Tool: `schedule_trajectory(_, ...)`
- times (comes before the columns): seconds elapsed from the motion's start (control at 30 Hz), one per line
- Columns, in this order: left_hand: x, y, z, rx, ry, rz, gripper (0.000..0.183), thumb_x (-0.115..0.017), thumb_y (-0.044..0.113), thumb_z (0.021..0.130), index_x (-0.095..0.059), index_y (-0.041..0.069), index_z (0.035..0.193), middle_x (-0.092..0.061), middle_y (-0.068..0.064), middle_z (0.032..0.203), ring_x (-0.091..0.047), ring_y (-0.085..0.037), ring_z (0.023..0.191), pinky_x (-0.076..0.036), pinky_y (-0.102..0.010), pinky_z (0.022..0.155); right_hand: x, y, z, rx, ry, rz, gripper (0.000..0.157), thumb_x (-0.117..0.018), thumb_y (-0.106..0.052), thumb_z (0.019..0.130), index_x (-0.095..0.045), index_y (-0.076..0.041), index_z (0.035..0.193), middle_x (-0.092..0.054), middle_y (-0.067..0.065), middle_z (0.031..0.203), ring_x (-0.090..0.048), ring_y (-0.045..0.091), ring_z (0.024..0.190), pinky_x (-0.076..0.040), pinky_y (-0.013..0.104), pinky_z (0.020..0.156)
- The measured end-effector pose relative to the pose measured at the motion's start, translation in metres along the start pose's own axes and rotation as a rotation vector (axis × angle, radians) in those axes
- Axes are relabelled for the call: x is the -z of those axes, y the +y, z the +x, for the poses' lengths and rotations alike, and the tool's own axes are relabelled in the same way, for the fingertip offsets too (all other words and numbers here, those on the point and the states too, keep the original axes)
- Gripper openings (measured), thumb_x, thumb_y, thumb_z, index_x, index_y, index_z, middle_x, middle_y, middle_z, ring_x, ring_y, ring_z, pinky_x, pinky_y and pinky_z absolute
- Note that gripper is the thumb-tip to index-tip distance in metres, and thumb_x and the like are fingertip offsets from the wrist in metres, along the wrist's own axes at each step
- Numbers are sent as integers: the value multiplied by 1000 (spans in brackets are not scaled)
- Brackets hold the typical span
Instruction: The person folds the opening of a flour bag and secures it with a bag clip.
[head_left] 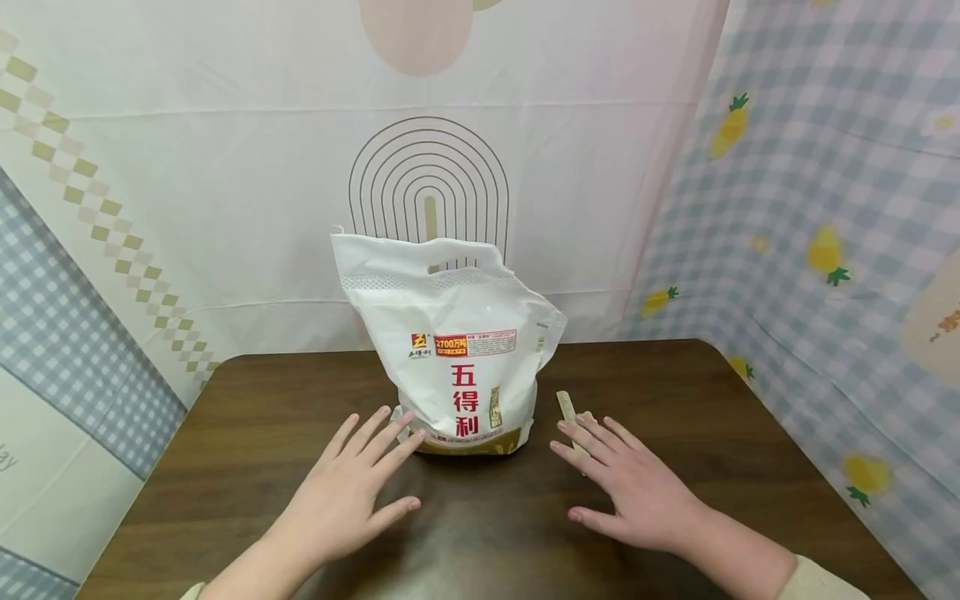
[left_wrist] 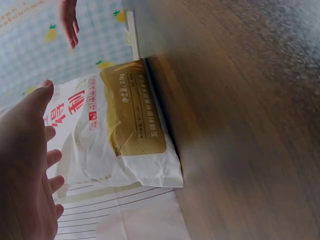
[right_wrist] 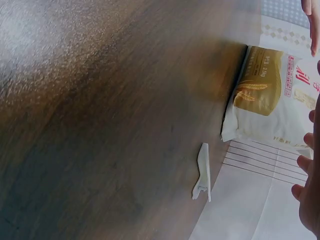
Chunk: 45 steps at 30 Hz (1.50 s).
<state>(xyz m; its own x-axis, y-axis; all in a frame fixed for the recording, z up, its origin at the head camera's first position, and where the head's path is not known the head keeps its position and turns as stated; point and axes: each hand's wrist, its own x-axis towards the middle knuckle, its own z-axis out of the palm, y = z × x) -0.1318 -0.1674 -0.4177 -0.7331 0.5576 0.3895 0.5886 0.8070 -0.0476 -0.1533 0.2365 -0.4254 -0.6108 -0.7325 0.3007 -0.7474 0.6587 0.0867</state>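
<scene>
A white flour bag (head_left: 480,333) with red lettering and a gold lower band stands upright at the middle of the table, its cut-out handle at the top. My left hand (head_left: 352,483) is held out with spread fingers in front of the bag's left side, its fingertips overlapping the lower corner in the head view. On the other side, my right hand (head_left: 637,483) also has its fingers spread and holds nothing. It partly hides a long, pale bag clip (head_left: 566,405). In the right wrist view the whole clip (right_wrist: 204,172) shows, lying on the table beside the bag.
The dark wooden table (head_left: 300,400) has rounded back corners. Behind it hangs a white cloth (head_left: 225,192) with arch patterns. A blue checked cloth with pineapples (head_left: 787,192) hangs along the right side, and another checked cloth (head_left: 67,333) is at the left.
</scene>
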Motion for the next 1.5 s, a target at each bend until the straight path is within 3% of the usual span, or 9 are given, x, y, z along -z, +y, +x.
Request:
schedule_trajectory(0.33,9,-2,10,24,33,-15,71,-49,67,93,-43,26,150,-36,1,157,-28,-27,146,-10,-47,120,4,-1,4,8,29,17,76,-59,-59,91,-33,-26,155,-34,-1,158,-29,26,146,-3,32,121)
schedule_trajectory(0.4,12,-2,13,27,42,-19,71,-52,65,92,-43,26,150,-37,1,156,-28,-27,145,-11,-47,120,3,-2,5,2,39,19,74,-57,-60,92,-35,-26,154,-36,-2,157,-31,26,145,-6,33,121)
schedule_trajectory(0.5,16,-3,17,23,72,-28,70,-55,63,91,-45,24,149,-40,-1,154,-31,-28,144,-14,-48,119,3,-4,7,-26,65,53,68,-58,-58,92,-45,-23,149,-42,-2,153,-37,24,142,-21,40,117)
schedule_trajectory(0.67,22,-4,26,25,104,-35,69,-54,63,92,-46,23,148,-43,-3,151,-35,-29,140,-18,-49,118,3,-6,11,-127,110,152,55,-65,-49,91,-58,-18,136,-55,-2,141,-49,23,132,-41,49,104)
schedule_trajectory(1.33,47,0,64,53,169,-56,67,-55,56,93,-42,22,149,-44,-1,148,-34,-25,139,-20,-47,117,12,3,32,-310,224,217,44,-70,-34,91,-61,-16,131,-64,-2,126,-60,20,115,-50,45,92)
schedule_trajectory(1.5,53,2,74,48,193,-56,66,-57,55,93,-44,21,148,-45,-2,147,-35,-26,138,-23,-46,115,15,6,38,-328,245,212,42,-68,-35,92,-62,-13,127,-65,2,123,-61,19,102,-52,42,82)
